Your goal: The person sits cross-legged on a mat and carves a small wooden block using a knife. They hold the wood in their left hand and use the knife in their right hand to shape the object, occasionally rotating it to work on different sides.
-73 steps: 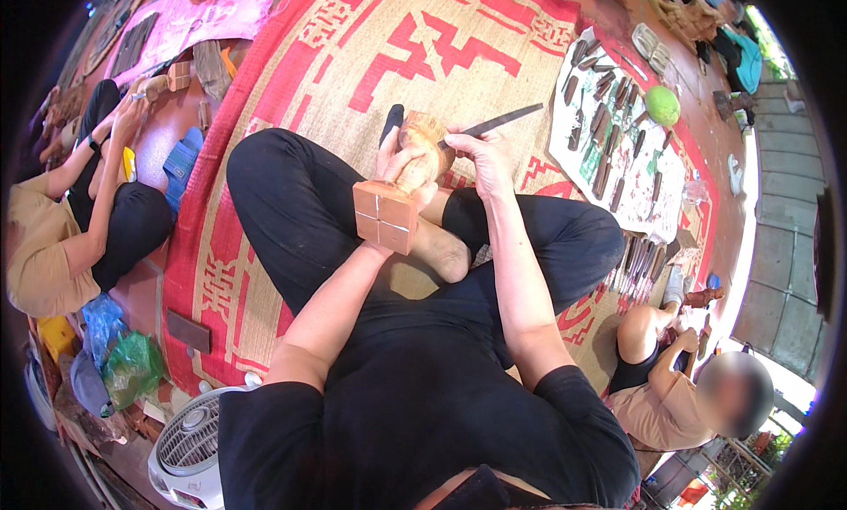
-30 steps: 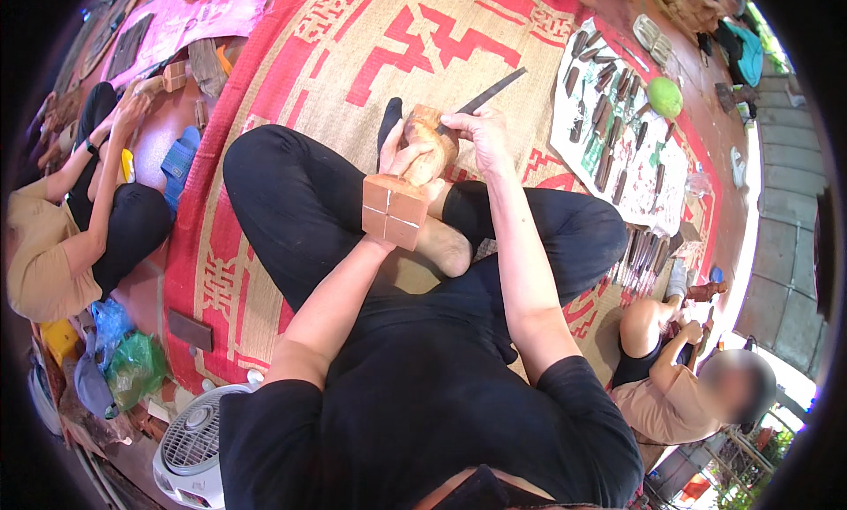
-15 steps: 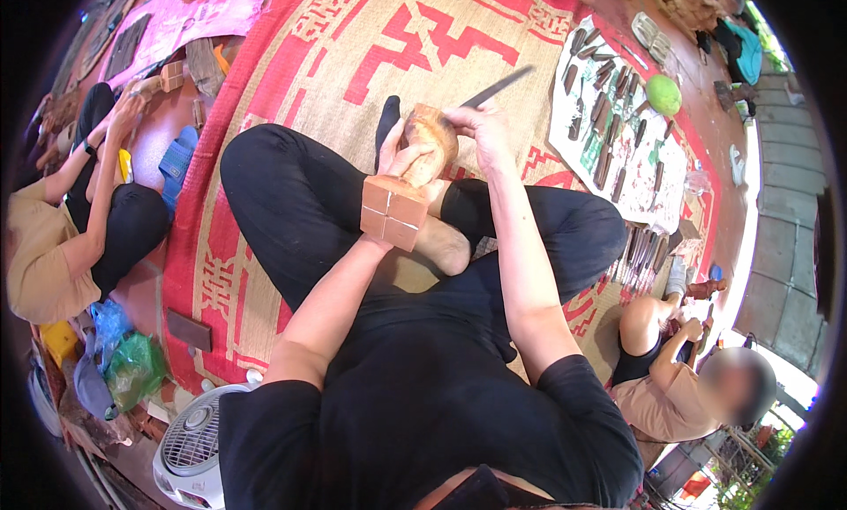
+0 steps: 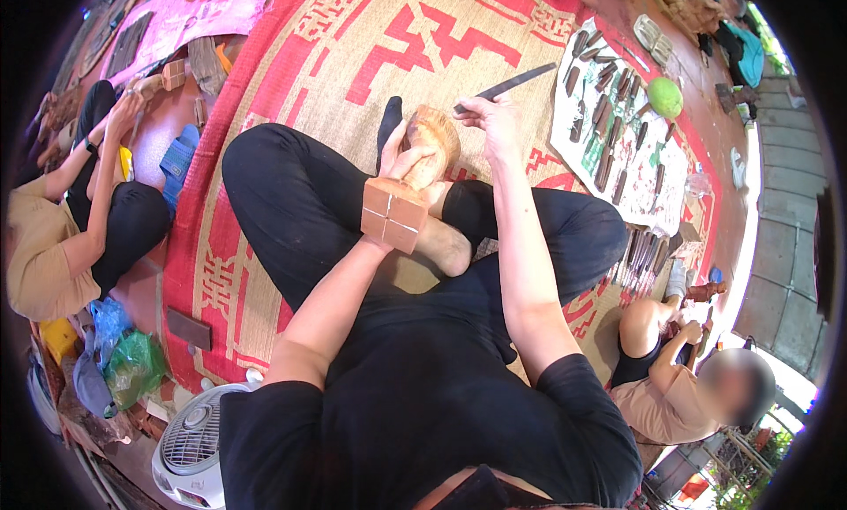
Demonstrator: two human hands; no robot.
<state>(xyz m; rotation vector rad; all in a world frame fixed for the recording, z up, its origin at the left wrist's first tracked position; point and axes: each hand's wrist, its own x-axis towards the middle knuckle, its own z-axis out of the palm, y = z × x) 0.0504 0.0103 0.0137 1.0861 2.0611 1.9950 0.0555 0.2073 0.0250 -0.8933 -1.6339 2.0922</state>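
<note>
1. Being clamped in the fingers of the left hand (image 4: pixel 406 161), the carved wooden piece (image 4: pixel 434 132) is held above the crossed legs (image 4: pixel 284 185), presumably where it can be kept steady and well seen.
2. Its square base (image 4: pixel 393 214), marked with a pale cross, is left below those fingers; the rounded upper end is left uncovered beyond them, likely so that the surface can be reached.
3. The dark flat tool (image 4: pixel 522 80) is pinched near one end by the right hand's (image 4: pixel 496 123) fingers, which are closed together on it; its length is extended away beyond them, and the near end seems just apart from the wood. Control is probably gained by so low a hold.
4. Well to the right of the right fingers, dark-handled tools (image 4: pixel 604 168) are spread over a white sheet (image 4: pixel 642 208), perhaps so that each can be told apart.
</note>
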